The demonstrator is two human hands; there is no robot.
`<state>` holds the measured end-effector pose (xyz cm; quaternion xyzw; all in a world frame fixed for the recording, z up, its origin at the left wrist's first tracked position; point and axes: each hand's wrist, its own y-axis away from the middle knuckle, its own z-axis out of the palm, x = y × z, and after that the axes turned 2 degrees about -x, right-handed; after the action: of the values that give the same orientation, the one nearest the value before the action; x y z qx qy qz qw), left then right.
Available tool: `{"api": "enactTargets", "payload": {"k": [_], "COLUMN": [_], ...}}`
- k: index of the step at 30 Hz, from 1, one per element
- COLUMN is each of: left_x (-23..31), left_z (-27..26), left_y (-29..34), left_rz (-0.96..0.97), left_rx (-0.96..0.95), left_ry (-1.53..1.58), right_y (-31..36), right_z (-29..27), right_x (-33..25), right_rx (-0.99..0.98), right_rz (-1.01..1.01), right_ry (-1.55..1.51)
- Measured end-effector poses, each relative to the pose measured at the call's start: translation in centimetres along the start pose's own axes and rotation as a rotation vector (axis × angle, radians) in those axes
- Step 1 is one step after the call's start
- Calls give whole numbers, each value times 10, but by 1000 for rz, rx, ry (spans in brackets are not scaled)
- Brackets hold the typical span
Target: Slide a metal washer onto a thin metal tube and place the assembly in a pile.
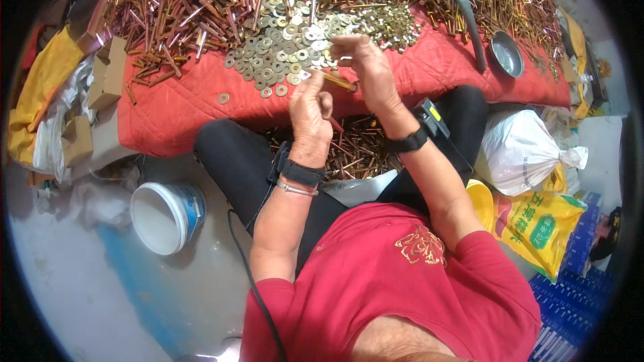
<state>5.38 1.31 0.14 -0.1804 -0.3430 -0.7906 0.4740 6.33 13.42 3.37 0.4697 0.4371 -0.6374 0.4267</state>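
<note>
My left hand [310, 110] is closed, thumb up, round a brass-coloured metal bolt [339, 81] that slants out to the right toward my other palm. A pale washer [304, 75] shows at the thumb tip; whether it is held or lies behind is unclear. Just right and above, my right hand [370, 74] has its fingers bent to the left in a pinch; what sits in them cannot be made out. Behind both hands lies a heap of flat washers [272, 53], with small nuts [389, 25] heaped to its right. Long copper-coloured bolts [194, 7] pile up beyond.
A red quilted cloth [174, 117] covers the work surface. A dark-handled tool [469, 27] and metal bowl [506, 53] rest at right. More bolts [359, 151] lie between my legs. Around me are a white bucket [161, 218], white sack [523, 151], yellow bag [540, 228] and cardboard boxes [107, 74].
</note>
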Motion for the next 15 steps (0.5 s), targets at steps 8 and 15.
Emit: {"api": "enactTargets", "payload": {"k": [8, 15], "left_x": [19, 15], "left_z": [-9, -2], "left_y": [-9, -2], "left_rz": [59, 44], "left_rx": [24, -145], "left_ry": [109, -44], "right_y": [-11, -9], "right_z": [-22, -29], "right_x": [26, 12], "right_rx": [-241, -192], "right_rz": [-320, -209], "right_ry": [969, 750]}}
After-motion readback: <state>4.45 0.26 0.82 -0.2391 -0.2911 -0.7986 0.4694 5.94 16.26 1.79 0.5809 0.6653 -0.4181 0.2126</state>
